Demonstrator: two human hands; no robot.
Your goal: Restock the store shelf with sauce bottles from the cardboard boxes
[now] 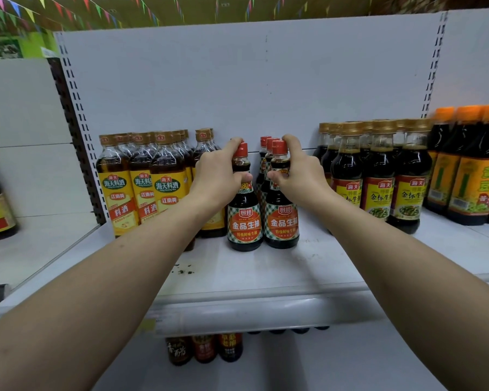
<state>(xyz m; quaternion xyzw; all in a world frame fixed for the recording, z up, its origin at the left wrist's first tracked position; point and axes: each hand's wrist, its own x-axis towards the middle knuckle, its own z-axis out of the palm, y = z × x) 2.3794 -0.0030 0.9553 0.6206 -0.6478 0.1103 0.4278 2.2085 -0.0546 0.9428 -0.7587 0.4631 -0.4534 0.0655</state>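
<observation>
Two red-capped sauce bottles are being set down together, one per hand. The left bottle (244, 221) is gripped at the neck by the left hand (218, 176), with the thumb curled round the front and a forefinger laid up over the cap. The right bottle (281, 218) is held the same way by the right hand (299, 176), fingers wrapped round the neck just under the cap. Both are kept upright, labels forward, just beside one another. Their bases appear to be resting on the white shelf (251, 277), in the gap between the yellow-labelled cooking wine (141, 190) and the gold-capped soy bottles (378, 179). A short file of matching red caps (266, 143) is seen directly behind the right bottle; what stands behind the left one is hidden by the hand.

The placing step is judged to be nearly done. Next, both grips would need to be loosened and the hands drawn up and back so that no cap is snagged. A gentle push rearward may be wanted first, to close the pair up against the row behind. Care is called for, since these are tall, narrow bottles and could easily be tipped into close neighbours. The cardboard boxes are not in view, so the stock left cannot be told, though more trips are suggested by the bare shelf in front
</observation>
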